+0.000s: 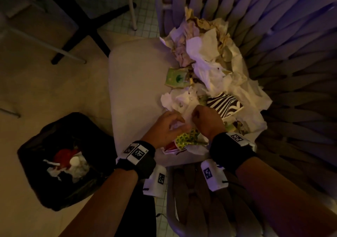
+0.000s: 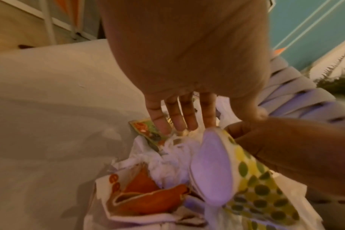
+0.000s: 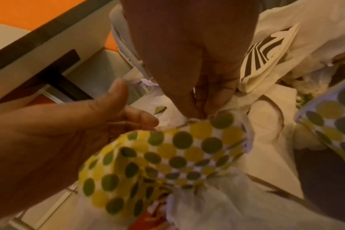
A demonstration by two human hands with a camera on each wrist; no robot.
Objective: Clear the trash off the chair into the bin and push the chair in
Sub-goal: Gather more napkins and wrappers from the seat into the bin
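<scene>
A white-cushioned chair [image 1: 135,83] carries a heap of trash: crumpled white tissues [image 1: 209,68], a green packet [image 1: 176,79], a zebra-striped wrapper [image 1: 224,103], a crushed dotted paper cup [image 1: 187,138] and a flattened red cup [image 1: 171,146]. My left hand [image 1: 175,123] lies over the white tissue at the heap's near edge, its fingers [image 2: 175,118] straight and their tips touching the tissue. My right hand [image 1: 197,116] is curled just beside it. Its fingertips [image 3: 213,99] pinch the top edge of the dotted cup [image 3: 167,155]. The black-lined bin [image 1: 32,154] stands on the floor to the left and holds some trash.
The chair's woven back [image 1: 291,72] curves round the right side of the heap. A black cross-shaped table base [image 1: 87,23] and a thin white leg [image 1: 132,8] stand beyond the seat. A second dotted cup [image 3: 329,118] lies to the right. Woven slats [image 1: 191,200] show below my wrists.
</scene>
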